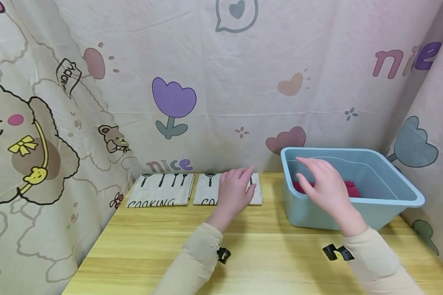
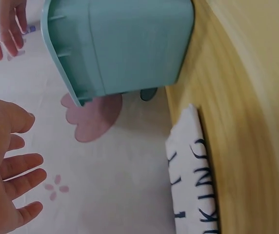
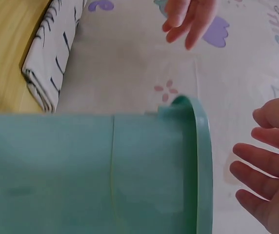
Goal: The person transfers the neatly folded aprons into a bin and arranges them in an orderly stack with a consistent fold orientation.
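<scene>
Two folded white cloths with black utensil prints lie side by side at the back of the table: the left cloth (image 1: 160, 190) and the right cloth (image 1: 204, 188). My left hand (image 1: 234, 190) hovers over the right cloth, fingers spread and holding nothing, and covers part of it in the head view. My right hand (image 1: 325, 184) is raised at the near left rim of a blue plastic bin (image 1: 317, 213), its fingers loosely spread with nothing in them. Inside the bin lies dark red fabric (image 1: 352, 189), partly hidden by the hand and the rim.
The wooden table (image 1: 140, 246) reaches back to a printed curtain (image 1: 221, 82), which also hangs at both sides. The bin stands at the right, close to the curtain. A black wrist device (image 1: 337, 253) sits on the right sleeve, another (image 1: 223, 255) on the left.
</scene>
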